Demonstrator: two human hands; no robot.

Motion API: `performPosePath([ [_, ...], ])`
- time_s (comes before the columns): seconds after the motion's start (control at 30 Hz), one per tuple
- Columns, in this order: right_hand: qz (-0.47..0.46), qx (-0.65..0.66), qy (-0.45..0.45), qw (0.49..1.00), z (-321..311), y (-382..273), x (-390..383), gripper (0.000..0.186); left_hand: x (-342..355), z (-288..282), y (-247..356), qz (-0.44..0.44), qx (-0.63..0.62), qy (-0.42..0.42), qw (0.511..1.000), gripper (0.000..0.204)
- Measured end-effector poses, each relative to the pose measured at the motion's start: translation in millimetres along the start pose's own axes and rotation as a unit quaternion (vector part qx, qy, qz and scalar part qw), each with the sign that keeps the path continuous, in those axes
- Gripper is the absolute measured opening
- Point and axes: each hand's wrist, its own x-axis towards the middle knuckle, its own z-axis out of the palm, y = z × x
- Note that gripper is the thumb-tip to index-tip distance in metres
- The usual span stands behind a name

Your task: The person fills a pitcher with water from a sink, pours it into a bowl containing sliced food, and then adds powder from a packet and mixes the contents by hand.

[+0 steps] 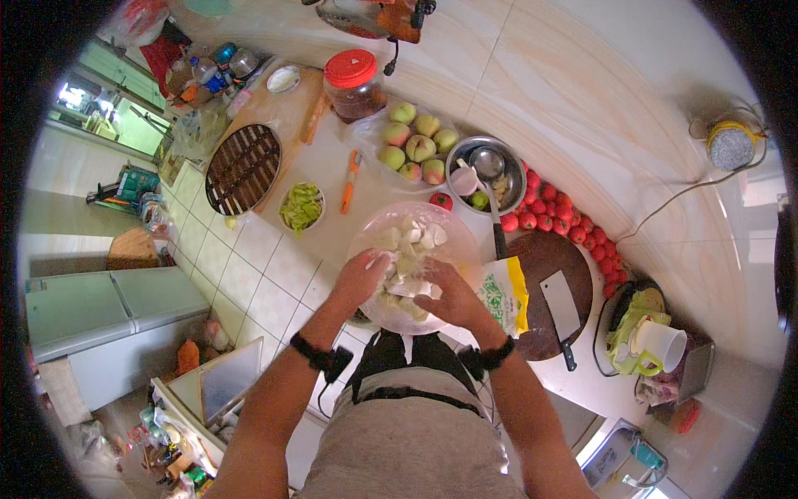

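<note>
A wide translucent pinkish bowl (pixel 462 241) stands at the counter's near edge, right in front of me. Inside it lie several pale chunks (pixel 409 264) dusted with white powder; their exact kind does not show. My left hand (pixel 363 276) reaches over the bowl's left side, its powdery fingers stretched toward the chunks. On the opposite side, my right hand (pixel 449 294) has its fingers apart over the chunks, touching some of them. Neither hand visibly holds a piece. Close to my right hand stands a white and yellow bag (pixel 505 295) with a green pattern.
A cleaver (pixel 560 306) lies on a round dark cutting board (pixel 532 341) at right. Behind the bowl are a steel bowl (pixel 459 200) with a ladle, peaches (pixel 421 148) and many tomatoes (pixel 562 218). Leftward sit a bowl of green leaves (pixel 302 206) and an orange-handled peeler or knife (pixel 351 181).
</note>
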Motion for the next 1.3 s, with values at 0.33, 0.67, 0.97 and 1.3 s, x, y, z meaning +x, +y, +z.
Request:
performPosePath([
  [0.33, 0.127, -0.063, 0.026, 0.990, -9, -2, 80, 0.087, 67, 46, -37, -0.174, -0.100, 0.203, 0.958, 0.078],
  [0.67, 0.129, 0.047, -0.030, 0.990, 3, 33, 54, 0.096, 49, 22, 24, -0.071, -0.446, 0.019, 0.892, 0.044],
  [0.97, 0.043, -0.043, 0.021, 0.998, -29, -13, -3, 0.083, -34, 0, 15, -0.005, -0.162, 0.073, 0.984, 0.065],
  [1.3, 0.270, -0.010, 0.068, 0.960, 25, -10, 58, 0.092, 60, 40, -57, -0.185, -0.370, 0.073, 0.907, 0.062],
])
